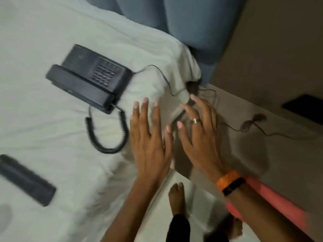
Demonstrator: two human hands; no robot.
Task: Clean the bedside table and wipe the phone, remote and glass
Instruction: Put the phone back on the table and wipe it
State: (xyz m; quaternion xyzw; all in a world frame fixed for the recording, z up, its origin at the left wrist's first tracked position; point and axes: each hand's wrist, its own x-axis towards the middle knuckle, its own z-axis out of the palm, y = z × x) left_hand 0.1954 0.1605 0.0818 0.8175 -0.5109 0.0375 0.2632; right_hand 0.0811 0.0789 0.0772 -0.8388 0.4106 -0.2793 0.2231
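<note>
Hands: my left hand [148, 137] and right hand [197, 135] spread flat, empty.
Phone [87, 75], remote [26, 180]: parked on bed [43, 119], probably freeing table [262, 145].

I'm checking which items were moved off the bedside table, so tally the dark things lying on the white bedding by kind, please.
Phone, handset on its cradle: 1
Coiled handset cord: 1
Remote: 1
Total: 3

Both hands, left and right, are open and hold nothing. No glass shows clearly in this blurred view.
</note>
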